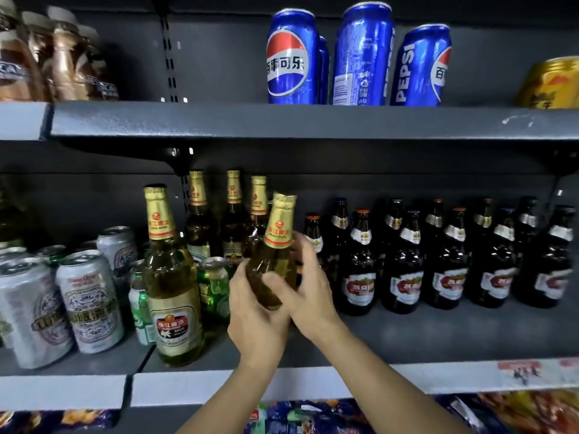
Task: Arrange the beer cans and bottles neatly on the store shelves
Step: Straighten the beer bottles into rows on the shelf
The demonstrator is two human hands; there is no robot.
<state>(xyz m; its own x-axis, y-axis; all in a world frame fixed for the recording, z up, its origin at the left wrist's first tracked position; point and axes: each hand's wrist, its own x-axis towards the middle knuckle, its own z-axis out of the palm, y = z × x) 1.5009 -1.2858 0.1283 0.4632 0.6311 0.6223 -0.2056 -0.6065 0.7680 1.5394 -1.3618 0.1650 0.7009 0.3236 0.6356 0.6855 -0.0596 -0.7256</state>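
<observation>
A gold-foil-necked beer bottle (277, 242) is tilted to the right above the middle shelf (407, 333), held in both hands. My left hand (257, 317) wraps its lower body from the left. My right hand (308, 277) grips it from the right. A matching bottle (172, 277) stands upright at the shelf front to the left, and three more (232, 214) stand behind. Silver beer cans (87, 299) stand at the left and green cans (216, 283) sit behind the front bottle. Dark brown bottles (407, 261) stand in rows at the right.
The upper shelf (282, 120) carries blue Pepsi cans (360, 54), brown drink bottles (56, 57) at the left and a gold can (551, 83) at the right. Snack packets (313, 415) lie below. Bare shelf space lies in front of the dark bottles.
</observation>
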